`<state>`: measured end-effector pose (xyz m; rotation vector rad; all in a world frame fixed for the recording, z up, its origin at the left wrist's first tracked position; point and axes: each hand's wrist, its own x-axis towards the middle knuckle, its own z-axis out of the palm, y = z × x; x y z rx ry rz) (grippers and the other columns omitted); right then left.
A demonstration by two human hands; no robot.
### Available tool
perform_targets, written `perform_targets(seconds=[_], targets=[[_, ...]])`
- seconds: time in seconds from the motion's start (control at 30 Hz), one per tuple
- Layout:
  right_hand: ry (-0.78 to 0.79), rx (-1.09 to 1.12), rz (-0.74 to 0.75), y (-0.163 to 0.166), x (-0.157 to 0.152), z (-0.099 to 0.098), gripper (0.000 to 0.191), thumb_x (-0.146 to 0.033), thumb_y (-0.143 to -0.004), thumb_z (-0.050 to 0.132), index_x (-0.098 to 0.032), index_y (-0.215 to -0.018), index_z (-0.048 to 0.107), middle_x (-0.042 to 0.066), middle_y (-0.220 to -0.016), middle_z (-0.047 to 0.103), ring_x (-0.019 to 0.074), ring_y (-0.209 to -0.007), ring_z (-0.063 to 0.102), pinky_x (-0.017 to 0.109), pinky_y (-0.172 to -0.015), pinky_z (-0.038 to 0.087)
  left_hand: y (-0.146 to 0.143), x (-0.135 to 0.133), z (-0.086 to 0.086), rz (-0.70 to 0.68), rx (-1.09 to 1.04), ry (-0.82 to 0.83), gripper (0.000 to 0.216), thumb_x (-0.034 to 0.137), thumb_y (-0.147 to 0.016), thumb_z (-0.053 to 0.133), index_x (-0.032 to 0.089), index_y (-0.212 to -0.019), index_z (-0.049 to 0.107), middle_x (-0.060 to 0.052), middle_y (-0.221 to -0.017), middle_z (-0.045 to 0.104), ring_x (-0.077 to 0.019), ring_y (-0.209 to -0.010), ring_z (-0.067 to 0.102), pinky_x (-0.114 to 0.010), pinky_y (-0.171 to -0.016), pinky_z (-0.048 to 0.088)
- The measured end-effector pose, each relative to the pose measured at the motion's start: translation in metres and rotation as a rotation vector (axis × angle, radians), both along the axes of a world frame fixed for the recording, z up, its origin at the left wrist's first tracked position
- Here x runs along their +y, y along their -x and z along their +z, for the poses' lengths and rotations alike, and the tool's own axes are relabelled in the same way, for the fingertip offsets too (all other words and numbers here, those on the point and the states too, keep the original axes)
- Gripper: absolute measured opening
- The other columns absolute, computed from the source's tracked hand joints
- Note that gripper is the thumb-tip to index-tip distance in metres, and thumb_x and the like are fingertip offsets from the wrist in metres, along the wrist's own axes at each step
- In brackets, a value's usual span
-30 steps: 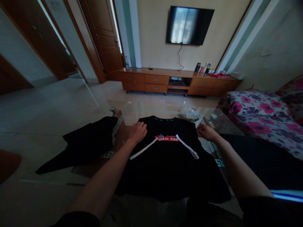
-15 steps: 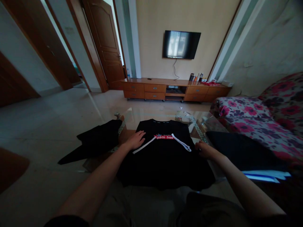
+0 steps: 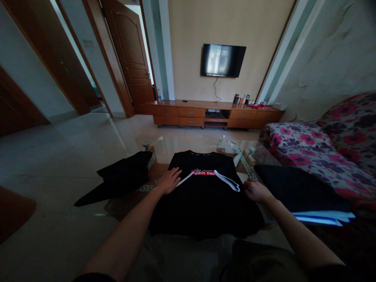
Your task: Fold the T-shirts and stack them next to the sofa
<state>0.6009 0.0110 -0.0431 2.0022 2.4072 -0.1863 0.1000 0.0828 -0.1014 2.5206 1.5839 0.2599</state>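
Note:
A black T-shirt (image 3: pixel 202 207) lies spread over a glass table, its collar away from me. Red and white lettering crosses its chest, and a white-edged sleeve is folded inward on each side. My left hand (image 3: pixel 169 181) rests flat, fingers apart, on the shirt's left side, covering part of the left sleeve's white trim. At the right side my right hand (image 3: pixel 256 190) is closed, its fingers curled on the shirt's edge; the fingertips are partly hidden.
Dark folded cloth (image 3: pixel 126 172) hangs over the table's left side. To the right lies another dark garment (image 3: pixel 299 192) with white and blue edging. Beyond the glass table (image 3: pixel 164 147) stand a low wooden cabinet (image 3: pixel 190 111) and, at right, a flowered sofa (image 3: pixel 308 156).
My left hand has slid slightly right over the left sleeve's trim. The right sleeve's trim has opened a little wider near my right hand. The view has tilted slightly up.

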Motion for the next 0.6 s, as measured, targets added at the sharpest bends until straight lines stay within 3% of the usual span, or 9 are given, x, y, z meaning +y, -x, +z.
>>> perform_targets(seconds=[0.1,0.2,0.3,0.43,0.6], targets=[[-0.163,0.028,-0.013,0.013,0.006,0.000,0.026,-0.021,-0.093,0.046,-0.019,-0.102,0.070,0.011,-0.114,0.062,0.0225,-0.105,0.061,0.032,-0.097,0.044,-0.001,0.001,0.000,0.002,0.001,0.004,0.059,0.050,-0.104,0.025,0.025,-0.157,0.036,-0.006,-0.167,0.028,-0.0237,-0.154,0.023,-0.044,-0.124,0.021],[-0.296,0.120,-0.032,0.036,0.012,-0.011,0.042,-0.029,-0.101,0.035,-0.018,-0.135,0.058,0.013,-0.136,0.057,0.0229,-0.124,0.055,0.033,-0.109,0.039,-0.003,0.002,0.001,0.010,-0.008,0.000,0.059,0.049,-0.105,0.024,0.026,-0.157,0.037,-0.005,-0.167,0.027,-0.0232,-0.154,0.023,-0.043,-0.124,0.020],[-0.210,0.085,-0.082,0.059,0.013,-0.038,0.058,-0.047,-0.103,0.031,-0.022,-0.155,0.038,0.012,-0.159,0.038,0.0273,-0.147,0.035,0.042,-0.117,0.033,-0.005,0.002,0.002,0.020,-0.012,0.002,0.058,0.050,-0.104,0.025,0.027,-0.156,0.038,-0.004,-0.167,0.029,-0.0227,-0.154,0.024,-0.043,-0.124,0.020],[-0.134,-0.001,-0.135,0.075,0.010,-0.068,0.067,-0.058,-0.102,0.026,-0.027,-0.162,0.027,0.008,-0.170,0.017,0.0313,-0.156,0.013,0.053,-0.122,0.019,-0.003,0.003,0.003,0.003,0.003,0.016,0.064,0.059,-0.101,0.034,0.028,-0.157,0.036,-0.005,-0.168,0.025,-0.0245,-0.154,0.022,-0.045,-0.125,0.019],[-0.147,0.004,-0.118,0.071,0.022,-0.069,0.067,-0.058,-0.103,0.026,-0.028,-0.162,0.026,0.007,-0.170,0.014,0.0275,-0.156,0.010,0.050,-0.124,0.015,-0.001,0.003,0.006,-0.024,-0.009,-0.001,0.068,0.061,-0.098,0.039,0.028,-0.157,0.036,-0.005,-0.167,0.026,-0.0243,-0.154,0.023,-0.045,-0.125,0.019]])
